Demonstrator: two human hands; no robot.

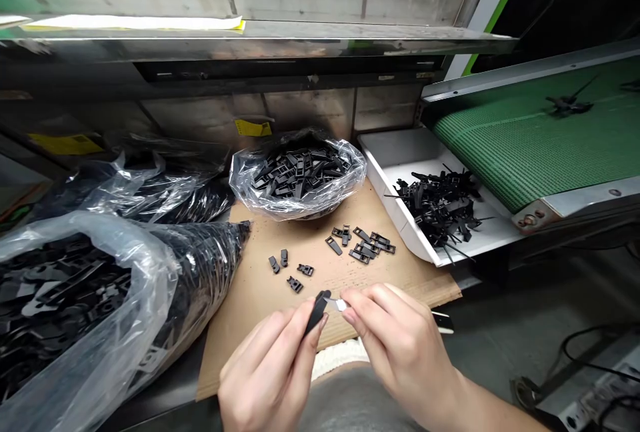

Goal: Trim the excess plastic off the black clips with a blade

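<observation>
Between the thumb and fingers of my left hand (273, 369) is a small black plastic clip (315, 315), tilted upward. My right hand (400, 332) pinches a small knife; its thin pale blade (334, 302) meets the upper end of the clip. Most of the knife's handle is hidden by the fingers. On the cardboard (265, 312) beyond my hands lie several loose black plastic pieces (295, 284), with a cluster of longer black clips (370, 245) farther right.
A plastic-lined container (240, 182) of black clips stands at the back. Large clear bags (165, 272) of black parts fill the left. At right, a white tray (385, 182) holds black mouldings below a green conveyor belt (545, 132). A metal shelf (300, 45) crosses above.
</observation>
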